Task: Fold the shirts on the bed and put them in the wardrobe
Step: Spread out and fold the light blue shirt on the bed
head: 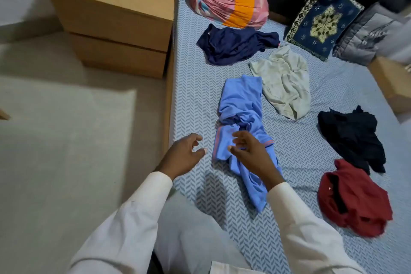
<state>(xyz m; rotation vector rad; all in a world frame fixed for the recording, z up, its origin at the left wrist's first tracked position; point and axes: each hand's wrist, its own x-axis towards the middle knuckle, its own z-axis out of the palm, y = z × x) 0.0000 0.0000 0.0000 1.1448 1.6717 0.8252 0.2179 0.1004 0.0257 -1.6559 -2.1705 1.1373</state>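
Bed chevron-sheeted | floor pale | left hand, right hand: fingers loose, empty

Wears a plain off-white top with long, loose sleeves. Left sleeve, off the side edge of the bed: wide and smooth along the forearm, softly creased toward the elbow, with a plain edge at the wrist. Right sleeve, over the bed: same cloth and cut, a few long folds, narrow plain cuff. Bare from the wrists on: left hand, right hand. Wears pale grey-white trousers at the near edge of the bed, smooth cloth lying in shade. Shows a flat white flap of the top there too, square at its corner.
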